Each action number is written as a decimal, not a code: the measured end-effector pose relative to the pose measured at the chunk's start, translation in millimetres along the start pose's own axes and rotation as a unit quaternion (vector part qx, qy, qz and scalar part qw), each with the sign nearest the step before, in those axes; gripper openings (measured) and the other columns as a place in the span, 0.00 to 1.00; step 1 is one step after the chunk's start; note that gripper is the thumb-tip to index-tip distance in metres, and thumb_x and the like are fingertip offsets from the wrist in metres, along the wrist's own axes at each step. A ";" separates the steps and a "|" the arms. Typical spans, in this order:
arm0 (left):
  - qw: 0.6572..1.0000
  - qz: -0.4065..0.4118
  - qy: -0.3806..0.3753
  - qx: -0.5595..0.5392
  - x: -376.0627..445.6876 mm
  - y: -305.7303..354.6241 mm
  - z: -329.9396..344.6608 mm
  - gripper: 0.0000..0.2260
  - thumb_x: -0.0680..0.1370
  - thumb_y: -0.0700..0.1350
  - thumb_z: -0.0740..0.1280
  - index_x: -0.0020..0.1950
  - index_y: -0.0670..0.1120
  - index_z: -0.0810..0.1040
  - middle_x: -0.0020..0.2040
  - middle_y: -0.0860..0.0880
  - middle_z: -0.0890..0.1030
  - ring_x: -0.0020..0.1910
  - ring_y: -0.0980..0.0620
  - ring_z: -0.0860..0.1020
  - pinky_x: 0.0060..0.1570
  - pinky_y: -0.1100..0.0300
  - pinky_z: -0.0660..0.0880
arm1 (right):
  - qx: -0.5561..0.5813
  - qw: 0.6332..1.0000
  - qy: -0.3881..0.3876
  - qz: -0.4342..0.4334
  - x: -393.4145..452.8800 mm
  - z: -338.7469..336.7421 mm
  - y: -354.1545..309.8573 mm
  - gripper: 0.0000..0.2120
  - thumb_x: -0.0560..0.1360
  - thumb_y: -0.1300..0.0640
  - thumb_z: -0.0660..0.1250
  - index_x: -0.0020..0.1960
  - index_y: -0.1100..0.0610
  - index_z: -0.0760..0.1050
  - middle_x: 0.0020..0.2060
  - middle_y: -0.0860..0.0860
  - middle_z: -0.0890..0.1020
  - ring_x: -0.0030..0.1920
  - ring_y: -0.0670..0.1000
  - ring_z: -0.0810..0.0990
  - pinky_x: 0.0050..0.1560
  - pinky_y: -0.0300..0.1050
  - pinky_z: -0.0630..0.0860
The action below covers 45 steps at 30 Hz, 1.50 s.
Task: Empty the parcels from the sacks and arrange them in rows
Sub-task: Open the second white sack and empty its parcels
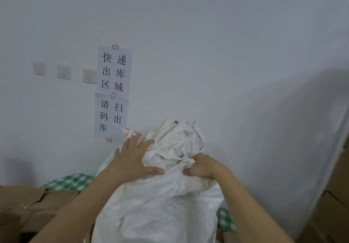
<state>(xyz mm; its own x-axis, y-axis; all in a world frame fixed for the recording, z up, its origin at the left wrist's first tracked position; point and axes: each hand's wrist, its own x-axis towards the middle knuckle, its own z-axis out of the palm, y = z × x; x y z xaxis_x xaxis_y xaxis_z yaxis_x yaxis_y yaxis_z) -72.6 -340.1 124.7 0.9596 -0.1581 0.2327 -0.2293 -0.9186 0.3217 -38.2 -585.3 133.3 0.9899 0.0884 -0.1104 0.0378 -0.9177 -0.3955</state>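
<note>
- While the sack (160,201) stands upright at centre on a green-check cloth (69,181), both hands work its bunched neck (181,140); no parcel is out of it in view.
- Left hand (132,159): fingers spread flat, palm pressed on the upper left shoulder of the sack, steadying it. Not curled round anything.
- Right hand (203,165): fingers curled, pinching a fold of fabric just below the gathered neck.
- Judged step: opening stage of emptying. The mouth looks twisted or tied; whether there is a knot or cord cannot be told.
- Red print (132,135) shows on the sack behind the left fingertips.
- Cardboard boxes (28,205) sit at lower left, more cardboard (336,195) at the right edge. Paper notices (113,91) hang on the wall behind.
- Next move likely calls for: right-hand grip loosens and spreads the neck while the left keeps the sack from toppling, then tip or reach in.
- Risk: a soft, full sack may slump sideways once the neck is released.
</note>
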 end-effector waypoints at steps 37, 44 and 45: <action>0.983 -0.172 -0.056 -0.029 72.3 -43.8 76.8 0.52 0.64 0.76 0.59 0.78 0.50 0.45 0.77 0.36 0.44 0.75 0.33 0.49 0.71 0.40 0.55 | 0.247 0.967 -0.044 0.038 14.2 37.9 31.5 0.24 0.71 0.56 0.73 0.65 0.58 0.74 0.57 0.51 0.79 0.52 0.49 0.78 0.43 0.35 0.74; 0.974 -0.104 -0.166 -0.110 81.7 -53.4 94.0 0.29 0.66 0.69 0.62 0.59 0.52 0.76 0.57 0.53 0.79 0.61 0.46 0.76 0.60 0.56 0.70 | 0.312 0.944 -0.033 0.102 17.3 48.5 44.0 0.32 0.66 0.56 0.78 0.66 0.64 0.71 0.58 0.54 0.78 0.55 0.54 0.78 0.51 0.43 0.76; 0.973 -0.097 -0.172 -0.122 79.3 -49.9 94.6 0.26 0.69 0.66 0.62 0.61 0.52 0.74 0.60 0.53 0.77 0.65 0.45 0.73 0.60 0.58 0.67 | 0.326 0.939 -0.036 0.108 17.2 51.0 45.3 0.31 0.66 0.58 0.78 0.66 0.64 0.72 0.58 0.54 0.79 0.55 0.54 0.79 0.54 0.44 0.76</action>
<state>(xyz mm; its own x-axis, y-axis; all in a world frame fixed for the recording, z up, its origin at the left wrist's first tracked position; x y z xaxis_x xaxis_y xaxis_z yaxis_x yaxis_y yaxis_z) 30.3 -341.1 40.3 0.9768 -0.1411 -0.1611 -0.0308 -0.8370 0.5463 -26.4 -605.6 67.0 0.9523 -0.0247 -0.3041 -0.2771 -0.4876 -0.8280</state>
